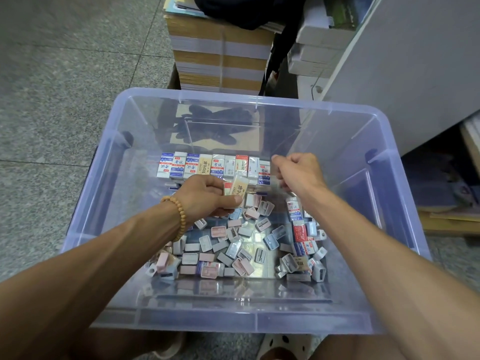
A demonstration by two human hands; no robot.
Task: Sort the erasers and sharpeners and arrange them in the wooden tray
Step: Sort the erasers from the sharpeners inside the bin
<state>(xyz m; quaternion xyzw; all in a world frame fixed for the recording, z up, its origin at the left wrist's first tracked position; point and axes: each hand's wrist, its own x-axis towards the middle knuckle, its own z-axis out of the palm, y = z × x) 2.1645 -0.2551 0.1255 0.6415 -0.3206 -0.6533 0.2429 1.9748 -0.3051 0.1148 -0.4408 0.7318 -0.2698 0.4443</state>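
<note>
A clear plastic bin [124,183] fills most of the view, standing on a speckled grey floor [52,100]; every place below is told from the bin. Beyond its far wall rises a stack of bound paper [220,61] with a dark bag [246,9] on top, and to the far right stands a grey cabinet [415,74]. No wooden tray shows anywhere in view. Inside the bin, along the far part of its bottom, a row of erasers [213,166] in white, blue, red and tan sleeves stands side by side, touching one another. Across the near and middle bottom lies a loose heap of sharpeners [233,245], small pink, blue and grey blocks, with a few more wrapped erasers mixed in toward the right wall. Both arms reach in over the near rim. The left hand [207,196], with a bead bracelet [178,216] at its wrist, is in the middle of the bin, just before the row; its grip is clamped on a tan eraser [237,187] and at least one more packet behind it, thumb below and fingers curled above. The right hand [298,172] is at the right end of the row, fingers curled together in a loose fist; whether it pinches anything cannot be told.
</note>
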